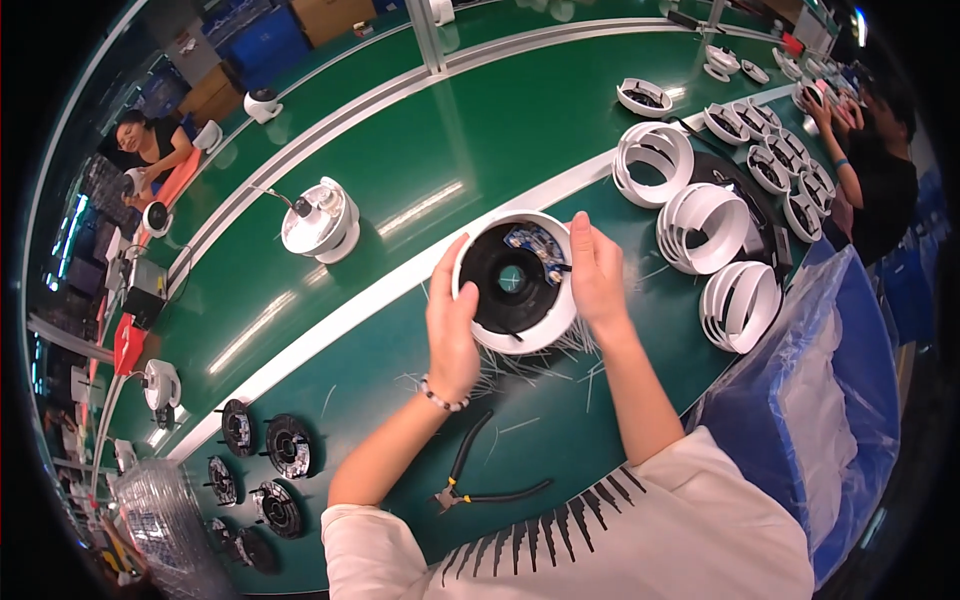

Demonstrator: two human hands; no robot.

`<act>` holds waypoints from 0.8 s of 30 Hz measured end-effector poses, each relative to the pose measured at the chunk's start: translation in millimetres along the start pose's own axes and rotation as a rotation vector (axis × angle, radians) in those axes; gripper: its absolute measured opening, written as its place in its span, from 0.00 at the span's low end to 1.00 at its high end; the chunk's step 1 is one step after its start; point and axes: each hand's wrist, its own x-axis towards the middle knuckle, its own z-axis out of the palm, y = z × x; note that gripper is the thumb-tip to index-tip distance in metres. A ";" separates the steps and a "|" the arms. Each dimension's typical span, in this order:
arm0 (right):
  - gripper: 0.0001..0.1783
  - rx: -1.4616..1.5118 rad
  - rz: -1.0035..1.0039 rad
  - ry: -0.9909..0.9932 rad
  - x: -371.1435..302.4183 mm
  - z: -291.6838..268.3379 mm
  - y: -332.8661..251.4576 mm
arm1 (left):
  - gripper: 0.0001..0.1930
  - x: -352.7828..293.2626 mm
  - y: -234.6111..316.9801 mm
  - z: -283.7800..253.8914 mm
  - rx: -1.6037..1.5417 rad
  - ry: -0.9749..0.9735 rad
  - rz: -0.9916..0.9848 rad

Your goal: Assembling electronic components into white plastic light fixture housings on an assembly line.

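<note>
Between the fingers of left hand and right hand, gripped at opposite sides: white round housing, held over green workbench, open face toward the camera. Fitted inside: black round insert with central hole, blue curved circuit board at upper right. Scattered below: thin white strips. Nearer the body: black-handled pliers, spread open. To the left: black round modules. To the right: stacked white rings. Beyond white rail: white rounded device.
</note>
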 end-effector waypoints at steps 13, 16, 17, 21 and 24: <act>0.27 -0.056 -0.024 -0.054 -9.4 -6.6 2.3 | 0.28 -23.9 -0.4 -0.6 -0.055 -0.026 -0.103; 0.24 -0.157 -0.070 -0.170 -7.2 -3.7 -20.8 | 0.21 -23.6 5.0 -3.9 0.147 -0.160 -0.187; 0.24 -0.153 -0.076 -0.221 -8.1 -0.3 -24.4 | 0.20 -28.4 2.5 -2.2 0.210 -0.190 -0.188; 0.24 -0.193 -0.171 -0.278 -11.1 -4.0 -17.0 | 0.23 -41.1 8.0 4.9 0.491 -0.248 0.010; 0.21 -0.013 -0.306 -0.215 -13.9 -6.7 -12.0 | 0.26 -44.7 9.0 6.0 0.659 -0.308 0.193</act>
